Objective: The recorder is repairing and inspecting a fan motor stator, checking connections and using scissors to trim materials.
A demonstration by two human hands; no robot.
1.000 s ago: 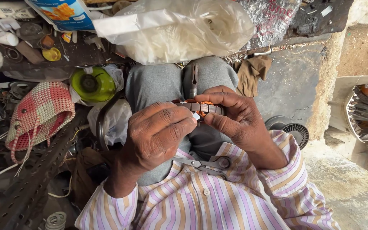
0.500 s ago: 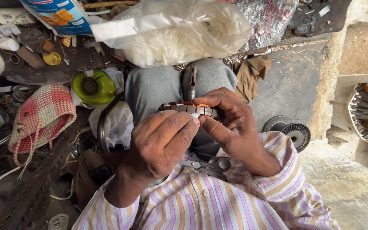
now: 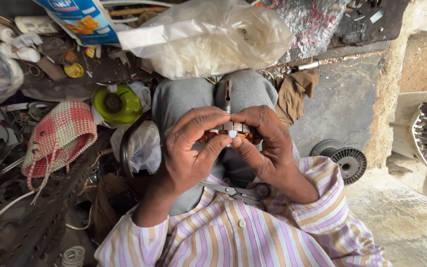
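left: woven bag (image 3: 58, 138), green spool (image 3: 117, 104) crowd — right: bare floor (image 3: 342, 106) free — ahead: plastic bag (image 3: 208, 42)

Motor core (image 3: 227, 132): coppery winding, dull metal. Scissors (image 3: 235, 190): grey steel. Bag (image 3: 208, 42): glossy clear plastic. Basket (image 3: 60, 138): woven, matt. Floor (image 3: 342, 109): rough concrete.

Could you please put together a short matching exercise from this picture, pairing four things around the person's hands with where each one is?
Things:
1. copper-wound part
2. scissors
3. woven basket
4. wire spool

Places:
A. on the ground beside the striped sleeve, near the wall
B. gripped between the left hand and the right hand
C. among the clutter at the far side of the picture, next to the clear bag
D. in the lap, under the wrists

Pairs: 1-B, 2-D, 3-C, 4-A
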